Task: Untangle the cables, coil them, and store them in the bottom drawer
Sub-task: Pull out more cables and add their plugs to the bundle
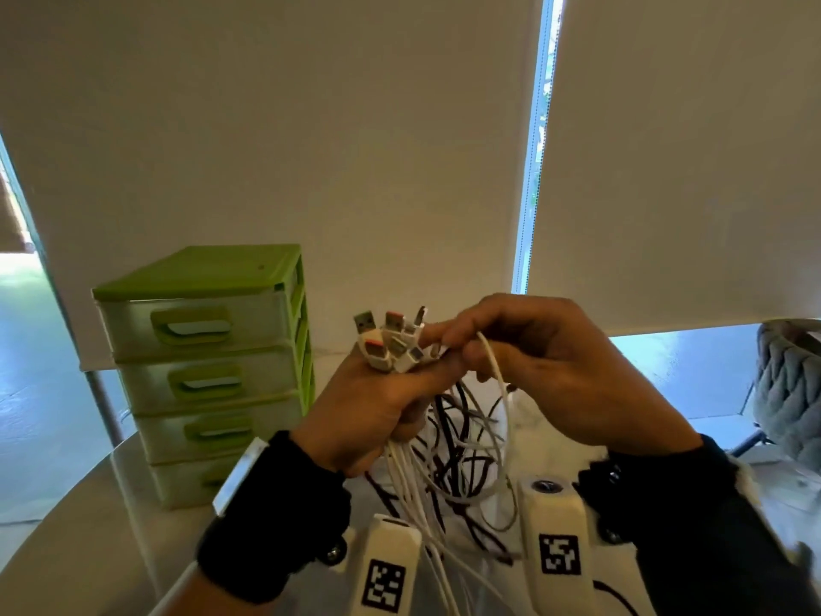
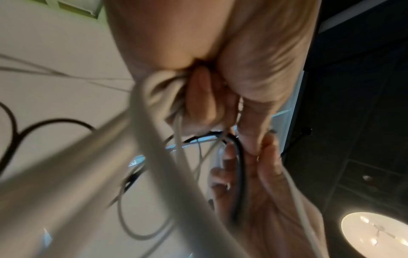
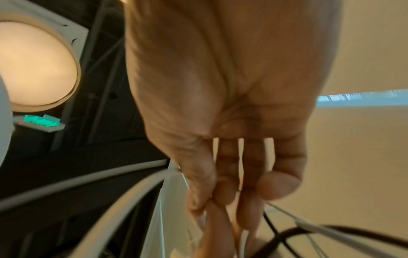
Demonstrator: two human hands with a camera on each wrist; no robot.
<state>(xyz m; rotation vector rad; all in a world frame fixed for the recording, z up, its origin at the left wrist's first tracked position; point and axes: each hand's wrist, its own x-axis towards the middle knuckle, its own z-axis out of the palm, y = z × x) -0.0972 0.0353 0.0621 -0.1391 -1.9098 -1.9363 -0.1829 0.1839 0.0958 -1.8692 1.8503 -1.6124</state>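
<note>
A bundle of white and dark cables (image 1: 448, 455) hangs tangled below my two hands, above the table. My left hand (image 1: 377, 402) grips the bundle just under its USB plugs (image 1: 391, 340), which stick up from the fist. My right hand (image 1: 524, 349) meets it from the right and pinches one white cable (image 1: 495, 371) near the plugs. In the left wrist view my left hand (image 2: 198, 97) is clenched round white cables (image 2: 163, 90). The right wrist view shows my right hand (image 3: 220, 197) with thumb and fingertips together on a white cable. The green drawer unit (image 1: 209, 371) stands at the left, all drawers shut.
A pale round table (image 1: 89, 549) carries the drawer unit. Roller blinds (image 1: 311, 126) cover the window behind. A grey knitted object (image 1: 791, 393) sits at the far right. Loose cable loops (image 2: 44, 125) lie on the table below the hands.
</note>
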